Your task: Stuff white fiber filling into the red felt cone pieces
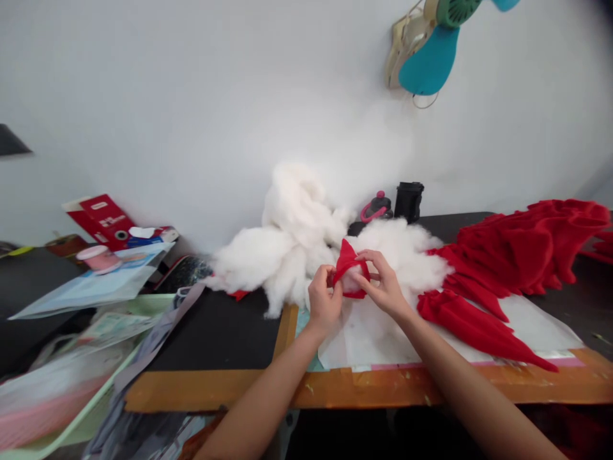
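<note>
forearms [268,399] reached in from below; left hand [324,301] and right hand [384,285] pinched a red fabric cone [348,262] between them, long axis upright, tip pointing up, white stuffing [402,252] heaped just behind the hands.

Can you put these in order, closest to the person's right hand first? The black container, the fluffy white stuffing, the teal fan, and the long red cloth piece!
1. White stuffing: right behind the right hand.
2. Long red cloth piece: to the hand's right, on the table.
3. Black container: at the table's back, by the wall.
4. Teal fan: high on the wall.
</note>
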Available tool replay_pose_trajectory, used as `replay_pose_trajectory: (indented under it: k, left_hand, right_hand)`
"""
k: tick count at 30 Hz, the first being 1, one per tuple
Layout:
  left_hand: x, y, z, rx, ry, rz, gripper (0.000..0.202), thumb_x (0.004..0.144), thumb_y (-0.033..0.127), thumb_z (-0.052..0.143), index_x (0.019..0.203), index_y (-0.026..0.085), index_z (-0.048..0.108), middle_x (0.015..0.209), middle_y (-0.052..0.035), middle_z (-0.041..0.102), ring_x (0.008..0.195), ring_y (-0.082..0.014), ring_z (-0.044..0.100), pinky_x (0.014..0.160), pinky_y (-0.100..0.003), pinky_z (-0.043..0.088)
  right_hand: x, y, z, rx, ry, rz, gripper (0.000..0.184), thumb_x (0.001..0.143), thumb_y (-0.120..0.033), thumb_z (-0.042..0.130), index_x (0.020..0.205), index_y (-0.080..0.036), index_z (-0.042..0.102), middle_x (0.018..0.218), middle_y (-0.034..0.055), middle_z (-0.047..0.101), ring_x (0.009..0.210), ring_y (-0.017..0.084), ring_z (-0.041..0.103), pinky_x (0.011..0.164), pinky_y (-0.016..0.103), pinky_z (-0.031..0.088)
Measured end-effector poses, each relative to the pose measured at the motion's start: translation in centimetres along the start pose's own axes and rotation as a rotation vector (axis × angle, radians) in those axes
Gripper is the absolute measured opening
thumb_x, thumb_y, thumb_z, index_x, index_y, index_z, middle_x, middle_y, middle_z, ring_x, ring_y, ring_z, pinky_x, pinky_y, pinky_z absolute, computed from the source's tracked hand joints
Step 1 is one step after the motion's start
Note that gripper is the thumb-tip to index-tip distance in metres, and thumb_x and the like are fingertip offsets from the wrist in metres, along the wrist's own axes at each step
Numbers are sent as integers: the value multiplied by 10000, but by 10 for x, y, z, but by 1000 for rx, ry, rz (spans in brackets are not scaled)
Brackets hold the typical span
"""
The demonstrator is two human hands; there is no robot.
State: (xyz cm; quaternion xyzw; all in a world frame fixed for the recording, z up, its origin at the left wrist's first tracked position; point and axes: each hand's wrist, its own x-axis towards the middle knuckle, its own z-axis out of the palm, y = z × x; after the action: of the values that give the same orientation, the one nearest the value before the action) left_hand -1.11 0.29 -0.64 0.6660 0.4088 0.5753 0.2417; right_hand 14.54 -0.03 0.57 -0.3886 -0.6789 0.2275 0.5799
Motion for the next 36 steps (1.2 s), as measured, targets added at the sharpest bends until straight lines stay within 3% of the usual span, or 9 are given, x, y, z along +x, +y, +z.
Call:
replay_pose_trajectory:
  k: [4,8,14,18,20,24,28,31,36]
  left_hand:
    - [-2,2,1,-32,-22,8,83,829,126,493,885,187,498,813,-8,554,705,-125,526,595,-198,401]
    - [-4,-1,3,10,-18,77,91,823,112,490,872,188,501,818,-14,553,732,-138,535,647,-226,421]
    - [-4,-2,3,52,-83,219,80,870,125,464,871,191,509,824,-25,544,765,-155,533,714,-282,428]
    - [-6,8,0,-17,-180,332,23,864,204,530,866,183,540,856,-47,546,815,-178,547,748,-309,448]
    - [-5,10,-1,-89,-107,259,178,839,285,595,977,182,546,958,-71,552,875,-193,554,796,-327,465]
    - [5,5,-2,-403,132,-161,403,829,410,649,1133,206,483,1145,-96,562,971,-190,591,832,-312,491]
    - [15,2,-4,-762,66,-491,520,763,438,731,1158,200,490,1123,-106,637,922,-213,655,800,-335,525]
    - [12,6,-1,-852,38,-545,516,722,406,774,1117,184,525,974,-80,681,827,-203,672,769,-332,532]
    - [-5,19,15,-849,-2,-541,346,684,353,805,878,155,598,846,-38,677,759,-158,651,733,-272,520]
  right_hand:
    - [1,11,2,-69,48,-15,135,743,-142,545,861,-209,541,928,47,548,846,170,541,564,219,466]
    - [-1,21,5,-194,129,-29,201,635,-43,451,619,-212,342,630,-33,388,596,122,390,516,226,350]
    - [0,13,4,-140,19,-54,340,663,-62,471,967,-211,506,1040,71,546,871,184,543,651,272,467]
    - [2,13,2,-156,31,-154,250,611,-17,418,764,-213,445,1023,86,572,1003,221,550,792,331,461]
    - [2,14,2,-129,67,-174,219,617,-14,411,703,-215,394,1015,93,577,987,219,557,782,332,458]
    - [-2,11,7,-42,-26,-220,212,632,-19,407,660,-219,342,969,79,592,898,191,575,746,316,463]
    - [-8,8,18,-54,-135,-231,273,670,-59,474,890,-220,472,989,69,593,913,193,584,753,311,487]
    - [-12,5,23,-141,-155,-285,420,713,-106,549,1110,-225,478,1118,103,579,1052,230,573,833,338,486]
    - [-21,3,24,-233,48,-103,76,844,-185,461,851,-236,516,864,26,618,782,181,590,664,278,461]
